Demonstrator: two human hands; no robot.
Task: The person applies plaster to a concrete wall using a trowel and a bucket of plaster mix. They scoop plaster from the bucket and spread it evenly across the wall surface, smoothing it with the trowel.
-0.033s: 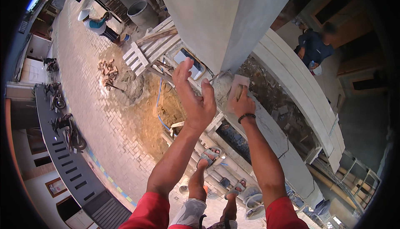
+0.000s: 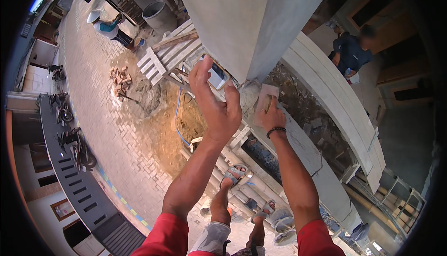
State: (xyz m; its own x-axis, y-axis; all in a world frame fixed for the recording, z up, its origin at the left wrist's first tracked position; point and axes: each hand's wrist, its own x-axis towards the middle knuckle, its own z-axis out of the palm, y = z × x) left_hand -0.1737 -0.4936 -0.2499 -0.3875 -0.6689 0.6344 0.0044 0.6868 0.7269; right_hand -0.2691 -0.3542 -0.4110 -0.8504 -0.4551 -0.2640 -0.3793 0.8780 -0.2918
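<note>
My left hand (image 2: 216, 111) is raised in front of the column's foot, its fingers and thumb apart and nothing in it. Behind its fingertips lies a flat, shiny-faced thing like a phone (image 2: 217, 78) on a ledge. My right hand (image 2: 272, 117) grips the handle of a plastering float (image 2: 268, 91), whose pale flat board rests at or just over the top of the low concrete wall (image 2: 302, 149). Whether the board touches the surface I cannot tell. A smooth grey plastered column (image 2: 223, 18) rises just beyond both hands.
My sandalled feet (image 2: 235, 174) stand on bamboo poles (image 2: 247, 195). Left below lie sand (image 2: 186, 121), broken bricks (image 2: 120, 80) and a blue hose (image 2: 177, 111). A hatted person (image 2: 109, 28) stands far left; a dark-shirted person (image 2: 351, 51) is at right. Long boards (image 2: 340, 102) curve along the right.
My left hand has shifted slightly up and to the left, its fingertips now covering part of the phone-like thing. The right hand and the float are almost still.
</note>
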